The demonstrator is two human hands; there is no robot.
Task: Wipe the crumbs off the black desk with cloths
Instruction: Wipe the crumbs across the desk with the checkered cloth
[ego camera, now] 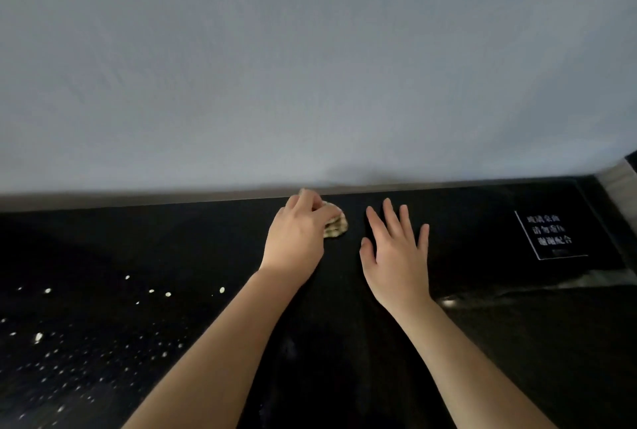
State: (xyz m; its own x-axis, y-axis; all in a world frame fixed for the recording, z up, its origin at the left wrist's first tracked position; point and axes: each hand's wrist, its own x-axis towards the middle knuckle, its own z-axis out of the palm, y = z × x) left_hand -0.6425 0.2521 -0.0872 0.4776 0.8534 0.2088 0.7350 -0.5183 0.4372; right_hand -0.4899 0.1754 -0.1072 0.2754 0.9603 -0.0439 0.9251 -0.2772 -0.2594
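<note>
**user1:** ok so where's the mess actually sitting?

**user2:** All on the left. The pale crumbs [86, 342] are scattered over the near-left part of the black tabletop [172, 239]. They're thick toward the near edge, and a few loose ones trail out toward the middle. The tabletop runs back to a plain grey wall [310, 67], with a thin light trim strip [138, 197] along the join.

**user1:** and the hands?

**user2:** Both bare arms reach in from the bottom. The left hand [296, 239] is out near the back edge, around the middle of the view. Its fingers are curled over a small bunched-up cloth [336, 225] and grip it against the tabletop. The cloth is pale with darker stripes or checks, and only its right part pokes out past the fingers. It's well apart from the crumbs, further back and to their right.

**user1:** right one doing anything?

**user2:** The right hand [396, 249] is just beside the cloth but not touching it. It's palm down with the fingers straight and spread, grasping nothing. I can't tell if it rests on the surface or hovers just above it.

**user1:** anything past that?

**user2:** There's a black sign [548, 234] with white characters lying flat near the far right corner. A glossy crinkled patch [551, 285] sits in front of it, and I can't tell what that is.
</note>
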